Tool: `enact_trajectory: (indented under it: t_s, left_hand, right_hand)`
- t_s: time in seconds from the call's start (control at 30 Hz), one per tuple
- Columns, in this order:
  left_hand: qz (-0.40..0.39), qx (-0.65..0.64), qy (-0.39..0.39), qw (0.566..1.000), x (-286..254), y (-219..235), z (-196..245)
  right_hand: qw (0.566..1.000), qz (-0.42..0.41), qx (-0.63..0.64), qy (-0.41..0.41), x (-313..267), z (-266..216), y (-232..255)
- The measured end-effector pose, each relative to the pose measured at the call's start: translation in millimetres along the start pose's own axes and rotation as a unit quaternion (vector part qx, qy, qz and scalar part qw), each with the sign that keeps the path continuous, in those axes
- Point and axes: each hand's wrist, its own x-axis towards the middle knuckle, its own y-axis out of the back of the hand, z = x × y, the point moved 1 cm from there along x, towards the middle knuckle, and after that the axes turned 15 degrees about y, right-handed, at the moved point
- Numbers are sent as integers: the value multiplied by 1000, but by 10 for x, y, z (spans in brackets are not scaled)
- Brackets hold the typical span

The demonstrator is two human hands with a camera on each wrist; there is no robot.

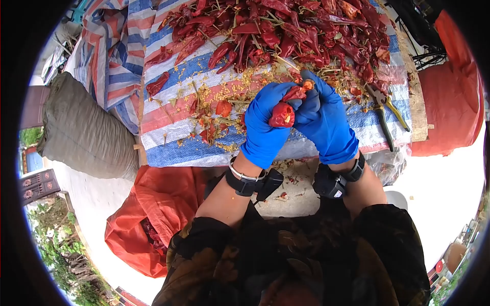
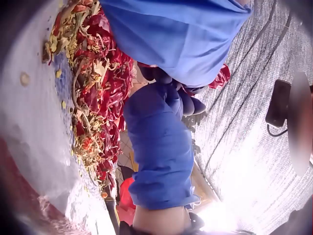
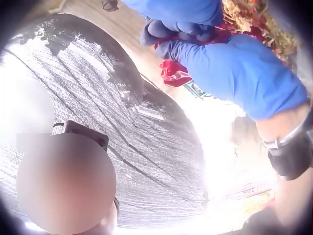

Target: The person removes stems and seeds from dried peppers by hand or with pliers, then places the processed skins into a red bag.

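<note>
Both hands wear blue gloves and meet over the near edge of the striped sheet. My left hand grips a dried red chili pepper, whose rounded end pokes out below the fingers. At the pepper's upper end, the curled fingers of my right hand pinch it, with an orange-red bit showing at the fingertips. The red skin of the pepper also sticks out from under the left hand in the right wrist view. The gloves hide most of the pepper.
A large heap of dried red chilies covers the far part of the sheet, with scattered yellow seeds nearer. Yellow-and-black handled pliers lie at right. A full grey sack stands left; an open red sack sits below it.
</note>
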Motion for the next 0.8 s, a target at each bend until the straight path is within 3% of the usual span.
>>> enact_trajectory:
  t_s: [0.07, 0.1, 0.13, 0.17, 0.2, 0.23, 0.27, 0.33, 0.37, 0.43, 0.47, 0.53, 0.57, 0.63, 0.67, 0.7, 0.8]
  left_hand:
    - [9, 19, 6, 1000, -27, -23, 16]
    - [30, -26, 79, 996, -54, -52, -8]
    - [49, -71, 151, 985, -69, -75, -30]
    - [46, -74, 148, 985, -66, -54, -39]
    - [32, 72, 70, 994, -40, -12, -19]
    - [15, 210, -12, 978, -17, -1, -8]
    - [4, 192, -17, 981, -8, 8, -21]
    - [-66, 319, 84, 942, -15, 7, -115]
    - [-74, 302, 78, 947, -48, -20, -198]
    - [-2, 21, 135, 991, -99, -62, -327]
    - [-13, 16, 131, 991, -119, -90, -310]
    - [70, -43, 198, 977, -82, -82, -124]
    - [91, -36, 215, 972, -48, -67, -46]
    - [111, -33, 228, 967, -12, 11, -97]
    - [135, -28, 243, 960, -8, 51, -117]
    - [144, -70, 235, 959, 5, 30, -39]
    - [134, -56, 239, 960, 22, 49, -30]
  right_hand:
    - [999, -39, -2, 11, -3, 27, -9]
    - [991, -23, -109, 75, -11, -15, -37]
    - [991, -25, -110, 78, -29, -7, -74]
    - [899, -58, -362, 240, -59, -14, -130]
    - [716, -82, -580, 381, -112, -1, -222]
    - [638, -82, -632, 432, -162, 40, -279]
    - [626, -118, -646, 420, -202, 10, -289]
    - [689, -97, -582, 420, -341, 11, -507]
    - [676, -89, -592, 429, -353, -54, -520]
    - [475, -105, -781, 392, -334, -210, -514]
    - [470, -97, -782, 399, -355, -286, -514]
    - [223, -101, -906, 345, -370, -390, -506]
    - [210, -97, -919, 319, -376, -524, -469]
    - [226, -53, -862, 451, -396, -830, -405]
    - [157, 25, -878, 451, -440, -975, -405]
    - [81, 20, -868, 489, -472, -1207, -261]
    - [80, 54, -891, 444, -571, -1496, -97]
